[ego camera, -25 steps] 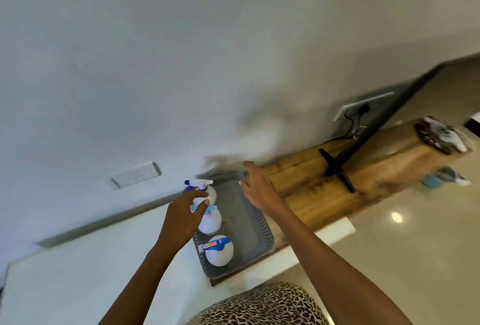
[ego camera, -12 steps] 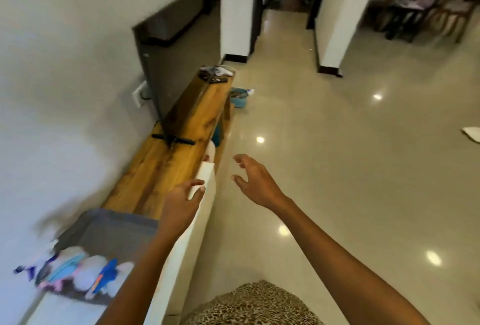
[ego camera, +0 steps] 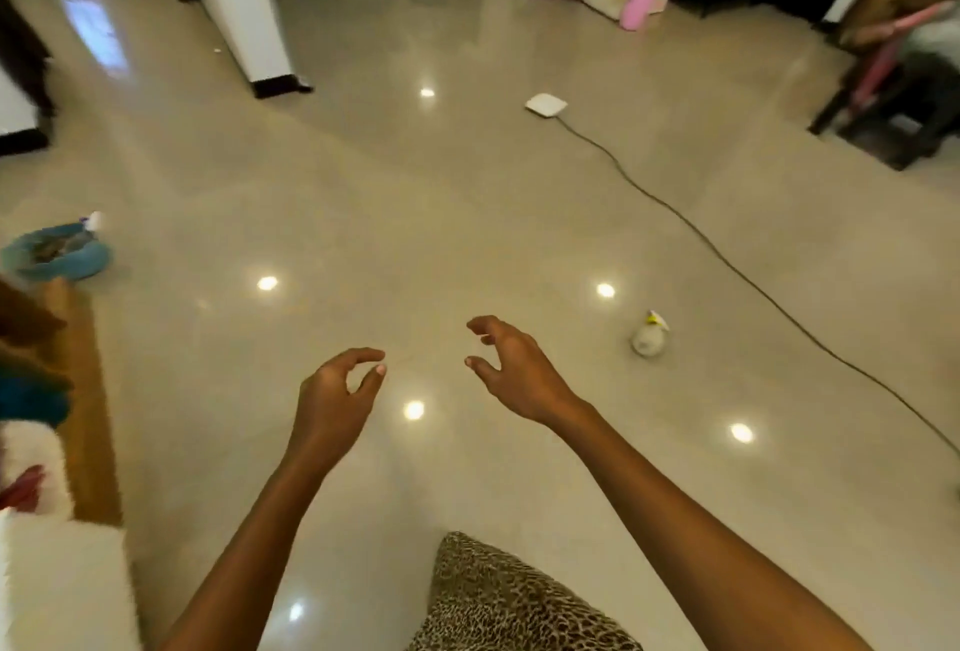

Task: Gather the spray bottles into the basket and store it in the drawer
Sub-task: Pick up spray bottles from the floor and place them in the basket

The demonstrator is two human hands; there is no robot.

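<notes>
Both bare arms reach forward over the glossy beige tiled floor (ego camera: 363, 213), and both hands are empty; the left hand (ego camera: 332, 401) hangs palm down with its fingers loosely curled, thumb and forefinger bent toward each other but holding nothing between them; the right hand (ego camera: 511, 372) is spread a little wider, fingers hooked and apart, also gripping nothing; the two hands are near each other yet not touching; to the right of the right hand, a round white spray bottle with a yellow trigger top (ego camera: 649, 335) stands alone on the floor, apart from both hands; a thin dark cable (ego camera: 727, 260) runs across the floor behind it from a flat white square device (ego camera: 545, 105) lying farther back; neither the basket nor the drawer can be made out in this view; at the left edge a round blue bowl-shaped container (ego camera: 54, 255) sits on the floor beside the end of a brown wooden unit (ego camera: 88, 390), and below that a blurred white surface (ego camera: 62, 583) fills the corner; a white pillar with a dark base (ego camera: 244, 11) rises at the upper left; a pink plastic object (ego camera: 636, 8) stands by white furniture at the top; leopard-print fabric (ego camera: 509, 603) shows at the bottom centre; small bright light spots reflect on the tiles.
</notes>
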